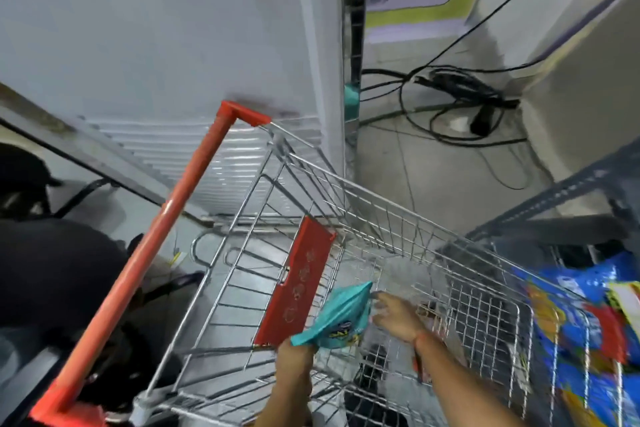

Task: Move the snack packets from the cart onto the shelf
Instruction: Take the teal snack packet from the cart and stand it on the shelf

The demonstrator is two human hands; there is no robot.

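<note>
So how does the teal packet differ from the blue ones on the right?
The teal packet is held up inside the cart by the left hand; the blue packets sit outside the cart's wire side, untouched. The teal one is a single plain colour; the blue ones carry yellow and red print. The teal one looks smaller. Both are glossy snack bags.

Pale grey wall panel (pixel 166 28) is filling the upper left, ribbed slats (pixel 207 152) running along its base. Light tiled floor (pixel 433 177) is showing on the right, black cables (pixel 460 94) lying tangled across it. A poster with a yellow-green border (pixel 415 15) is hanging at the top. Grey perforated metal rack frame (pixel 561 194) is slanting in from the right. Even indoor light
</note>
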